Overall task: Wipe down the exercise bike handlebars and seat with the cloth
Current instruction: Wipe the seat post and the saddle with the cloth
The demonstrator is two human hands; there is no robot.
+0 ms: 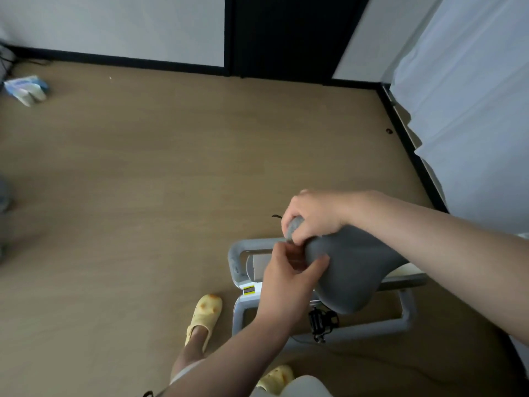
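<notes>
The exercise bike's dark grey seat [355, 270] is at the lower right, its narrow nose pointing up and left. My right hand [313, 214] grips a small bunched grey cloth [293, 229] against the nose of the seat. My left hand [289, 277] holds the seat's nose from the left side, thumb on the top surface and fingers curled beneath. Under the seat I see the light grey bike frame [239, 262] and a black pedal [322, 322]. The handlebars are not in view.
Wood-look floor spreads to the left and ahead. My feet in yellow clogs [204, 313] stand just left of the bike base. A blue-white packet [27, 88] lies at far left. A dark door [286, 35] and pale curtain [469, 110] bound the room.
</notes>
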